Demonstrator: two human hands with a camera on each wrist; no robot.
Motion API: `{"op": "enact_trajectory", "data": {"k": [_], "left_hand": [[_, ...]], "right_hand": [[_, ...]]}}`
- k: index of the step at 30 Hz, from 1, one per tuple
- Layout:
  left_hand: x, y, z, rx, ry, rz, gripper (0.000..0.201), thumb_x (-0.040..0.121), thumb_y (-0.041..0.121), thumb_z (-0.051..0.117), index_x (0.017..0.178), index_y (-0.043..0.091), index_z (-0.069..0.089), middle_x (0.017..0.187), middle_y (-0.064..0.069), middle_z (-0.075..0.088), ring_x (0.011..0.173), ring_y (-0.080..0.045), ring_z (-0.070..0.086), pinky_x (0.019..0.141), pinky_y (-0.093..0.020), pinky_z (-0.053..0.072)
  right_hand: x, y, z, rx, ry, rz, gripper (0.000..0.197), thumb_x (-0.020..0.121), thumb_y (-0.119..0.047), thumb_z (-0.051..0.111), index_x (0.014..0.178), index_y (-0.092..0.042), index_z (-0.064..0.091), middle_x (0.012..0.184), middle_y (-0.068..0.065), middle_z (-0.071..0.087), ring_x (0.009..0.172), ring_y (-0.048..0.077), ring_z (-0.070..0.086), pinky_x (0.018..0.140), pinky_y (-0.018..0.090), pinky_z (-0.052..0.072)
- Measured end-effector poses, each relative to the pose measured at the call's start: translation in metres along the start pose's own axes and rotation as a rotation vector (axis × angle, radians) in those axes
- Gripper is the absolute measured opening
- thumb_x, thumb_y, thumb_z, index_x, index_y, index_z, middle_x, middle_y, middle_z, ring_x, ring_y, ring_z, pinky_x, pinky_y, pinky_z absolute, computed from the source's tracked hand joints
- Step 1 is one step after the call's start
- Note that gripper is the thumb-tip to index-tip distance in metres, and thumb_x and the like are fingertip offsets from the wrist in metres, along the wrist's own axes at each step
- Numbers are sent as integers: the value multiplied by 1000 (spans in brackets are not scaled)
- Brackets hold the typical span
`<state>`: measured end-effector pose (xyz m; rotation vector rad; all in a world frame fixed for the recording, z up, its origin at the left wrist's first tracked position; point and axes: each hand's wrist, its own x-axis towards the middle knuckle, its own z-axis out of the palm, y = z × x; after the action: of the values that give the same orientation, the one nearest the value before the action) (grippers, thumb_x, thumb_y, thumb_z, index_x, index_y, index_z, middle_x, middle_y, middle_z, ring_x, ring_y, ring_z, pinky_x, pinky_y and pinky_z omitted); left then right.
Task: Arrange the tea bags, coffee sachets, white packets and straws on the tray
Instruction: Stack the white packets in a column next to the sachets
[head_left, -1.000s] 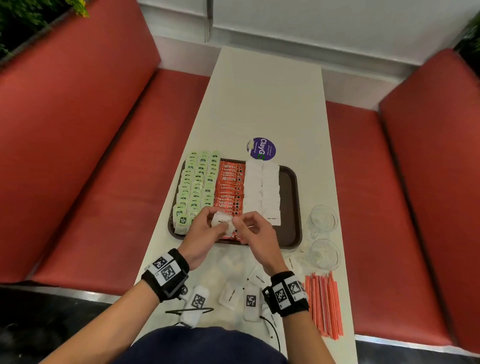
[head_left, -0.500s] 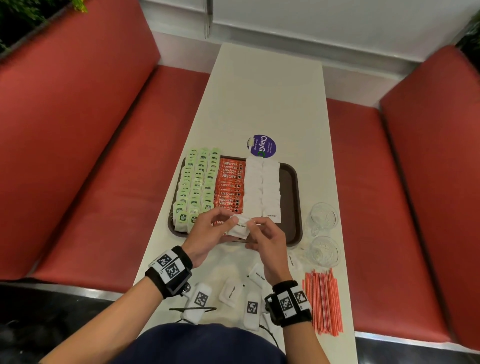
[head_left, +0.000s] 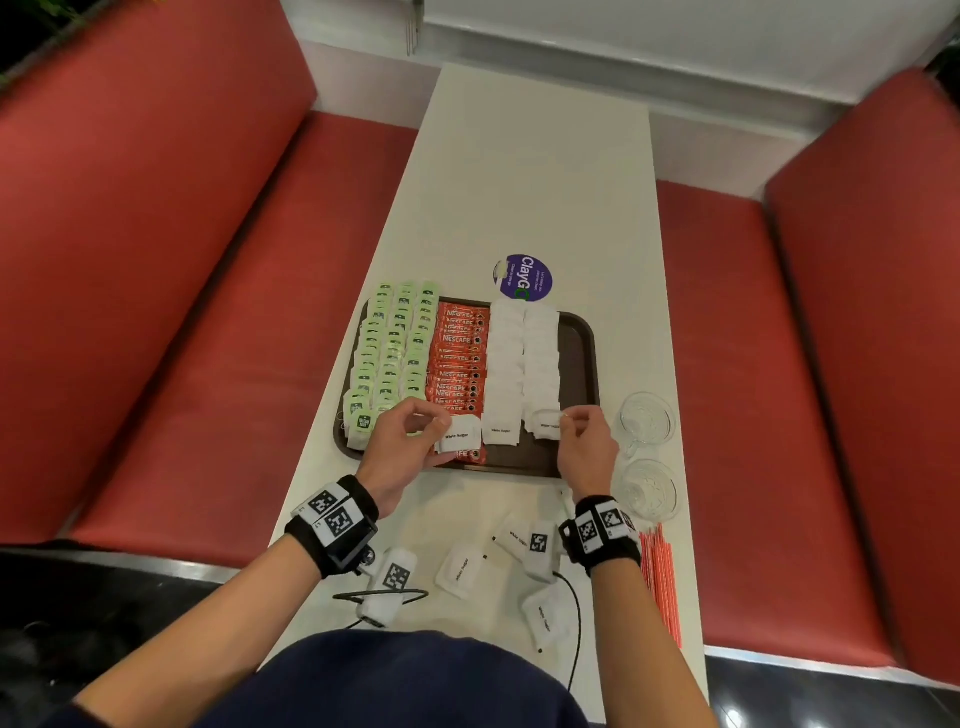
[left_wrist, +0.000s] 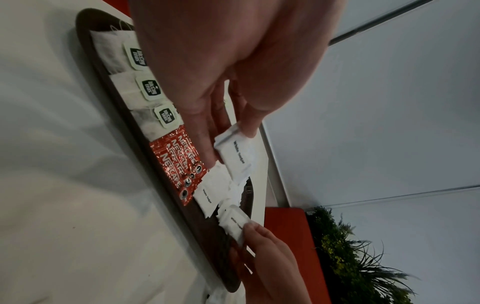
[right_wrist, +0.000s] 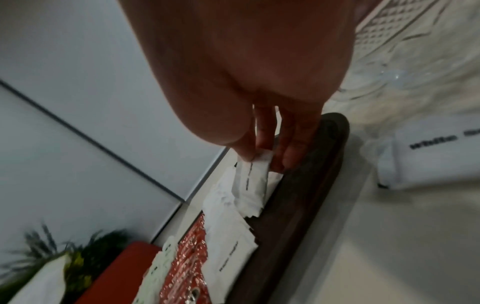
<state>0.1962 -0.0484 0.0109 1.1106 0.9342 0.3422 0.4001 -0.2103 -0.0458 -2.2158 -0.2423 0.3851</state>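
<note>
The right hand (head_left: 584, 447) pinches a small white paper packet printed "White Sugar" (head_left: 546, 422) by its right-hand short edge, thumb and fingertips closed on it. This packet sits at the near end of the right-hand white column on the dark brown plastic tray (head_left: 579, 364), lower centre of the head frame. Its long axis runs across the frame, in line with the packets stacked behind it; the grip lies directly to its right. Judgement: the coming move is a short lowering and release onto that column.

The left hand (head_left: 402, 447) pinches a second white sugar packet (head_left: 457, 440) by its left edge, held over the near end of the red coffee sachets (head_left: 460, 353). The nearest white column (head_left: 504, 364) lies just right of this packet, so the left hand is the nearer one to it.

Green-tagged tea bags (head_left: 392, 348) fill the left of the tray. Loose white packets (head_left: 462, 569) lie on the white worktop (head_left: 535, 171) at lower centre; thin red straws (head_left: 660, 582) lie at lower right, off the tray.

Hard to make out:
- whether either held packet touches what lies beneath it;
- the right wrist view is blurred, lettering illegible;
- the tray's near edge is partly hidden by both hands.
</note>
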Motion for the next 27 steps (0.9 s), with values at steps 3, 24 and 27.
{"op": "enact_trajectory", "data": {"k": [3, 24, 27], "left_hand": [[5, -2, -1, 51, 9, 16, 6, 102, 10, 71, 106, 6, 71, 116, -17, 75, 112, -30, 74, 89, -39, 65], [40, 5, 30, 488, -93, 178, 11, 96, 13, 80, 100, 23, 79, 93, 5, 81, 90, -10, 75, 87, -29, 60], [40, 2, 31, 591, -120, 258, 11, 98, 18, 79, 106, 25, 78, 99, 11, 79, 92, 0, 72, 86, -19, 57]], "right_hand": [[8, 2, 11, -108, -60, -23, 6, 109, -16, 57, 109, -15, 63, 90, -6, 66, 98, 27, 66, 86, 39, 50], [-46, -35, -6, 219, -293, -111, 30, 91, -27, 88, 109, -28, 63, 95, -6, 79, 89, 4, 74, 78, 14, 56], [-45, -22, -3, 207, -216, -77, 27, 92, -22, 87, 104, -28, 63, 93, -4, 78, 89, 3, 74, 82, 17, 58]]}}
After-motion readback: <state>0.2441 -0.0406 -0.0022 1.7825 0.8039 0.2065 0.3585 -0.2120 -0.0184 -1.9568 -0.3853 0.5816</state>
